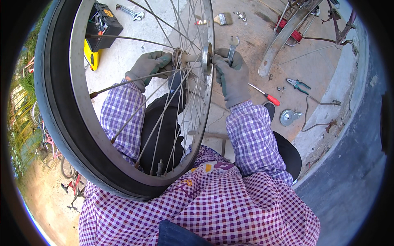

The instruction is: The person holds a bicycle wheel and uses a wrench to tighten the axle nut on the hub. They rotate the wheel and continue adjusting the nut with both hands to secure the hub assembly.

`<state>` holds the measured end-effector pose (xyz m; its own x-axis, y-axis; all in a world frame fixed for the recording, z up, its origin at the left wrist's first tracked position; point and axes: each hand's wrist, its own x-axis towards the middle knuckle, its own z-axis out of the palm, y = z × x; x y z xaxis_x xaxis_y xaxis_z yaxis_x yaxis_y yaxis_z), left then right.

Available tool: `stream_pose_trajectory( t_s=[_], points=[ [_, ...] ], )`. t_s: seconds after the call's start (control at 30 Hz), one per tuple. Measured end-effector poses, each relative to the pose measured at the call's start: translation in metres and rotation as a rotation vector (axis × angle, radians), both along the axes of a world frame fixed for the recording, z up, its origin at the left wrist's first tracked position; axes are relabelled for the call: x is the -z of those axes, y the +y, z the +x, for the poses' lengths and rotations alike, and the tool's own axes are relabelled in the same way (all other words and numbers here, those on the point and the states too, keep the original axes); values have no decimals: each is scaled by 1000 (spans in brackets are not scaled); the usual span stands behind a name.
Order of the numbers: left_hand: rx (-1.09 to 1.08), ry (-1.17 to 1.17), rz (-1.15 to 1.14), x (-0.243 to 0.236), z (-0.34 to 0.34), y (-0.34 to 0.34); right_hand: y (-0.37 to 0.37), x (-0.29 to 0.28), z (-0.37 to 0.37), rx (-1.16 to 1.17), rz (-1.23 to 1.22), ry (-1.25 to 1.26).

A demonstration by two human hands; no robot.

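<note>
One view, head camera. One black toolbox [110, 29] stands at the upper left of the frame, partly behind the wheel rim, with a yellow part [92, 57] at its lower side; its contents cannot be made out.

The bicycle wheel [61, 110] fills the left and centre, standing on edge and leaning, its lower tyre against the checked apron [205, 205].

Both hands are gloved in grey. Left hand [151, 69]: seen through the spokes at the left of the hub [189, 59], fingers bent toward it; whether they grip it cannot be told. Right hand [233, 78]: raised at the hub's right side, fingers curled, fingertips at the axle end, a wrench [233, 49] held in the same hand with its head up.

Concrete floor [250, 49] shows between the right hand and the mudguard [285, 37] at upper right. A red-handled screwdriver [271, 99], pliers [297, 85] and a round metal plate [288, 117] lie right of the right wrist. A blue-grey surface [353, 176] bounds the right edge.
</note>
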<state>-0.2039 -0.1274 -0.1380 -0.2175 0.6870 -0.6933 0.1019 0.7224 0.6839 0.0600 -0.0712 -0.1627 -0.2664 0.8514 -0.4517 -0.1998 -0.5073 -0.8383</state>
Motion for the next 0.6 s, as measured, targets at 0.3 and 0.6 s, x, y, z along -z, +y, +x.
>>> stream_pose_trajectory(
  t_s=[0.3,0.6],
  points=[
    [19,17,2,-5,1,1,0,-1,7,-32,105,-16],
    [-5,8,15,-8,0,-1,-1,-5,1,-35,111,-59]
  ],
)
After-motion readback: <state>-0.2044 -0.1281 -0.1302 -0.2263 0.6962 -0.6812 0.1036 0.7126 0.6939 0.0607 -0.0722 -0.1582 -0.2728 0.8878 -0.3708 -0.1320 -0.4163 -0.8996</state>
